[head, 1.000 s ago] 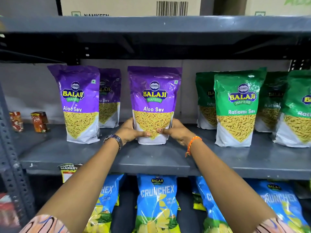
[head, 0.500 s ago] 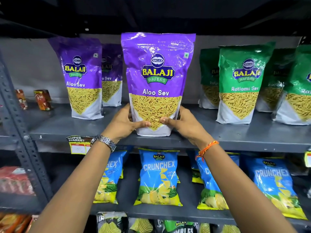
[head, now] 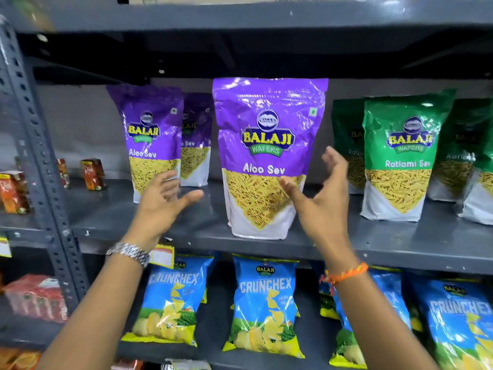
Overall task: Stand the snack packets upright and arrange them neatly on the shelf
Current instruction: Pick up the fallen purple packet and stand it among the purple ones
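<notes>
A purple Aloo Sev packet (head: 268,145) stands upright near the front edge of the grey shelf (head: 208,236). My left hand (head: 162,201) is open to its left, apart from it. My right hand (head: 324,198) is open just right of the packet, fingers spread, not gripping it. Two more purple Aloo Sev packets (head: 152,134) stand further back on the left. Green Ratlami Sev packets (head: 400,156) stand upright on the right.
Blue Crunchex packets (head: 264,303) stand on the shelf below. Small juice cartons (head: 92,173) sit at the back left. A perforated grey upright (head: 37,161) borders the left. The upper shelf (head: 240,17) hangs close above the packets.
Both hands let go of the middle purple packet and drew back with fingers spread. The packet now stands on its own near the shelf's front edge.
</notes>
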A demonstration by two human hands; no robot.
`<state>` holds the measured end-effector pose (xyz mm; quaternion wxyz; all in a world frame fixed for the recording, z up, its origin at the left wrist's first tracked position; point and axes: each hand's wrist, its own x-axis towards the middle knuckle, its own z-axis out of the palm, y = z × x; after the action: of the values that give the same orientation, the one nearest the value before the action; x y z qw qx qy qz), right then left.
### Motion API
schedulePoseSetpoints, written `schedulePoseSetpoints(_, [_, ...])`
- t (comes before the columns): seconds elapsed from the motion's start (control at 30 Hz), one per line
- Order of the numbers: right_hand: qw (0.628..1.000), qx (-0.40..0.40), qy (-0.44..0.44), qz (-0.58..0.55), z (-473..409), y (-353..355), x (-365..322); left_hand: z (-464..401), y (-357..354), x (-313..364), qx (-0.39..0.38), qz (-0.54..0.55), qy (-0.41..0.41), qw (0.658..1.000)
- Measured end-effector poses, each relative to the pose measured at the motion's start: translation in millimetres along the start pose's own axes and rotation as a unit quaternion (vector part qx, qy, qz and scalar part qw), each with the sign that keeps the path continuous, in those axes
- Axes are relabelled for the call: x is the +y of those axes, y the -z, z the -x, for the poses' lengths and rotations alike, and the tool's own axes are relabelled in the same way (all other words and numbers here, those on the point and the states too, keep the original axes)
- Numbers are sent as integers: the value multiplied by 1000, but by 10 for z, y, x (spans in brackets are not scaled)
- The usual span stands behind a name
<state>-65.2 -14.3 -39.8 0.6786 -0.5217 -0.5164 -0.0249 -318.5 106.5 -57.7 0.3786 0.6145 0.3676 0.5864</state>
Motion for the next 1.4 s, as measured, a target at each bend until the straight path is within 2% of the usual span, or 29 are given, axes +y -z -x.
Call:
schedulePoseSetpoints(0.03, [996,51,65,-26,75,-64,-187,-86,200,-54,63,0,-6,998])
schedulePoseSetpoints(0.07, [989,63,113,-68,161,-189,-374,-173,385,-111,111,-7,-7,994])
schedulePoseSetpoints(0.13, [981,-9,141,-136,291,-585,-631,-340,660,-160,151,-42,4,988])
schedulePoseSetpoints(0.17, [979,-67,124,-150,303,-840,-713,-435,767,-160,140,-60,12,988])
schedulePoseSetpoints(0.27, [973,-196,6,-120,122,-1772,-660,-787,1000,-216,34,-76,52,995])
schedulePoseSetpoints(0.3, [969,-220,-41,-107,35,-2046,-582,-939,1053,-327,11,-93,64,993])
schedulePoseSetpoints(0.37, [957,-247,-124,-83,-119,-2501,-442,-1331,1189,-672,16,-111,73,991])
schedulePoseSetpoints(0.43, [940,-276,-182,-88,-219,-2800,-314,-1363,1134,-569,4,-77,95,993])
schedulePoseSetpoints(0.53, [895,-321,-255,-175,-287,-3049,-153,-1166,942,-253,-39,-31,89,995])
schedulePoseSetpoints(0.73, [885,-362,-211,-201,-172,-3087,26,-998,1087,-227,-32,-60,84,994])
schedulePoseSetpoints(0.9, [883,-381,-170,-213,112,-2866,-215,-695,1324,-199,-5,-97,67,993])
schedulePoseSetpoints(1.2, [884,-386,-161,-209,316,-2640,-475,-484,1482,-132,-8,-134,74,988])
schedulePoseSetpoints(1.4, [885,-379,-165,-216,343,-2609,-509,-367,1385,19,-40,-105,74,991])
